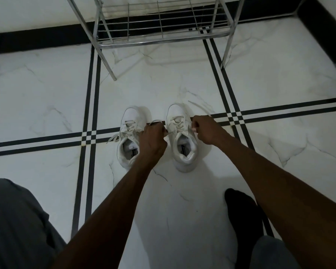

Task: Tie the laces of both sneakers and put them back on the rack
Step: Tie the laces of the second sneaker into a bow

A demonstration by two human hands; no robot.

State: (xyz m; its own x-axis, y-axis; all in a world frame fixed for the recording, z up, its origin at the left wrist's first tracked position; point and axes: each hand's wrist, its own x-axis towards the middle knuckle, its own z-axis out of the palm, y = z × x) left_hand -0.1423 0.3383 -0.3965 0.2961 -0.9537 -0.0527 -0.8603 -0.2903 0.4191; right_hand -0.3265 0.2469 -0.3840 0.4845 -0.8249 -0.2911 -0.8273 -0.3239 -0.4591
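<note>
Fingers of both hands pinching right sneaker (182, 136) laces, left hand (153, 138), right hand (206, 131), toes toward rack (159, 22)

Insole labels (134, 151) — illegible blurs

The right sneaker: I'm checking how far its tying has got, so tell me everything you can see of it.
The right sneaker is white, smooth like leather, upright on the tiled floor, toe toward the rack. Its padded opening shows a labelled insole. Its laces are threaded; both hands, left and right, pull the ends sideways. No bow shows.
</note>
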